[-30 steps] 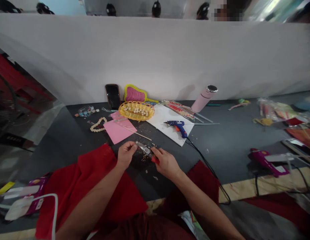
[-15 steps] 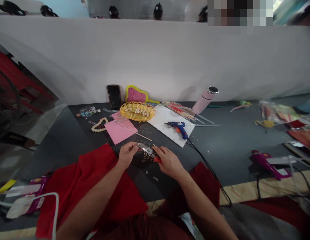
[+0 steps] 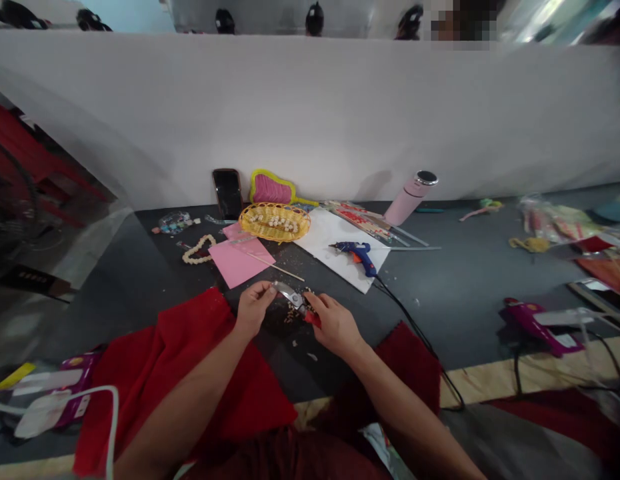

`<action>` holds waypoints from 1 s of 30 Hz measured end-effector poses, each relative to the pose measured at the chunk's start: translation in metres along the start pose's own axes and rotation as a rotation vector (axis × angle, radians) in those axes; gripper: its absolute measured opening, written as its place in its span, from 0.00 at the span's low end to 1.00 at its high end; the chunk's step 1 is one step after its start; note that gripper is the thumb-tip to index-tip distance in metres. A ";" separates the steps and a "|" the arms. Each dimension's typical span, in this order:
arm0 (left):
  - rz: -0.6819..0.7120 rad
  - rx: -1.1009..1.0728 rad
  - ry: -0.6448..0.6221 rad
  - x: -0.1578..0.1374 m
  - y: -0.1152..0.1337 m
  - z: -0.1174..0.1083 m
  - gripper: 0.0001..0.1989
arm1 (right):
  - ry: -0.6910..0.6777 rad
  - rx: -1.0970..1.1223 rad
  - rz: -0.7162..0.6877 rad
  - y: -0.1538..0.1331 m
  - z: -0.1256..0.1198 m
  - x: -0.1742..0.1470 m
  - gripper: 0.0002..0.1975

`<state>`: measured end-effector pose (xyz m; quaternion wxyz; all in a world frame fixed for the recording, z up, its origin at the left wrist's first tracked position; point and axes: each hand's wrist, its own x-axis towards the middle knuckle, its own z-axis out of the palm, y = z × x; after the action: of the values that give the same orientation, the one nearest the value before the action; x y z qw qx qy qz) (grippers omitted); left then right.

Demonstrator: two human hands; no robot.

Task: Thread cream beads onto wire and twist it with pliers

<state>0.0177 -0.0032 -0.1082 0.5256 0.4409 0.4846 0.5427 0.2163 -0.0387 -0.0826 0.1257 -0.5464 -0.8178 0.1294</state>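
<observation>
Red-handled pruning shears [image 3: 293,297] are gripped in my right hand [image 3: 339,325], their metal blades pointing left. At the blade tips, my left hand [image 3: 253,308] pinches something too small to make out. Small pale bits [image 3: 291,315] are scattered on the dark table below the shears. Just beyond my hands lies a thin wooden stick [image 3: 285,271], partly across a pink sheet [image 3: 243,261]. A heart shape made of pale pieces [image 3: 199,250] rests left of that sheet. Behind it, a yellow wicker basket [image 3: 275,230] holds several small pale pieces.
A blue glue gun [image 3: 357,255] lies on a white board [image 3: 320,243], its cord running toward the front edge. A pink bottle [image 3: 410,200] and a phone [image 3: 228,193] stand near the white partition. Red cloth [image 3: 190,360] covers the table's left front. A purple glue gun [image 3: 543,327] sits right.
The shears have tilted slightly, with their red handle shifting a little left and their blade tips a little up. Both hands keep nearly the same place.
</observation>
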 end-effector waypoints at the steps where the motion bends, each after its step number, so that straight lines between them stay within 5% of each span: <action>1: -0.007 -0.005 0.009 0.000 0.000 0.000 0.10 | 0.005 -0.010 -0.005 0.000 0.000 0.000 0.27; 14: -0.004 0.003 -0.103 0.002 0.000 -0.005 0.10 | -0.052 0.016 -0.083 0.006 -0.009 0.001 0.29; 30: 0.001 -0.007 -0.024 -0.001 0.001 -0.001 0.08 | -0.013 0.031 -0.013 0.000 0.002 0.002 0.28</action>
<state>0.0165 -0.0042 -0.1075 0.5328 0.4458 0.4762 0.5391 0.2153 -0.0370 -0.0844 0.1300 -0.5384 -0.8199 0.1448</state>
